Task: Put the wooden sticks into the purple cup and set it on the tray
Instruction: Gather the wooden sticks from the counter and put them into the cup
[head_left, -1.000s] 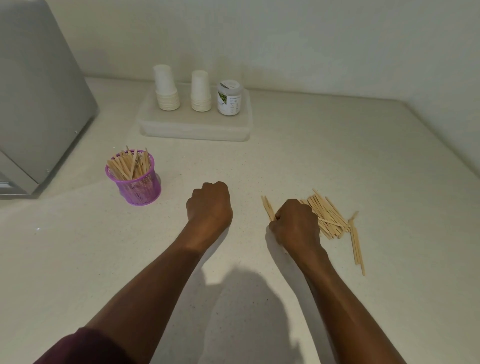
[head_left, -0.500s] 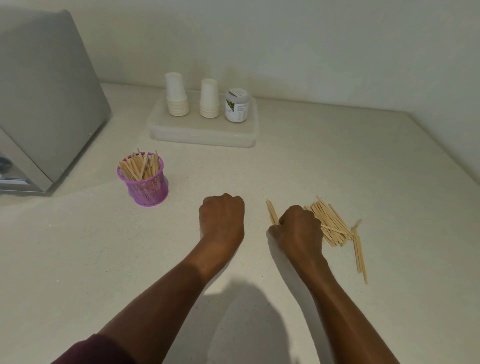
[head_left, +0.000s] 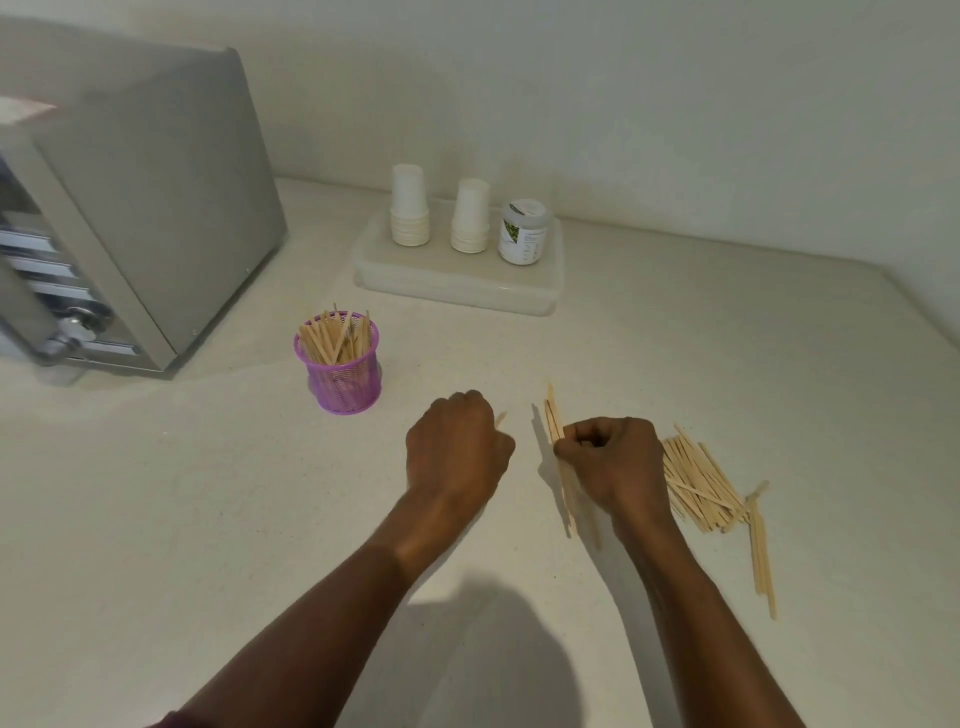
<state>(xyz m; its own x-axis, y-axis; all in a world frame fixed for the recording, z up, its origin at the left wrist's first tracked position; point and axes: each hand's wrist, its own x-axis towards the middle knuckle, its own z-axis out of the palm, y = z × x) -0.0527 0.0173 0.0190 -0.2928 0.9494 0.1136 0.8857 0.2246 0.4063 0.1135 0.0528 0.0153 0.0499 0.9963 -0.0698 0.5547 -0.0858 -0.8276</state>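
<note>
The purple mesh cup (head_left: 340, 379) stands on the counter left of centre, filled with upright wooden sticks (head_left: 335, 338). My right hand (head_left: 613, 467) grips a small bundle of sticks (head_left: 554, 415) that pokes out above and below the fist. A loose pile of sticks (head_left: 701, 483) lies just right of that hand, with a few more (head_left: 759, 551) trailing toward me. My left hand (head_left: 457, 447) is curled into a fist beside the right hand; a thin stick tip (head_left: 501, 419) shows at its right edge. The translucent tray (head_left: 457, 283) sits at the back.
On the tray stand two stacks of white paper cups (head_left: 410, 213) (head_left: 470, 221) and a small white jar (head_left: 523, 234). A grey metal appliance (head_left: 145, 208) fills the left side. Walls close off the back and the right corner.
The view has tilted up and shifted, so everything sits lower and further right. My right hand has raised its bundle, whose lower ends now show below the fist. A stick tip now shows by my left hand.
</note>
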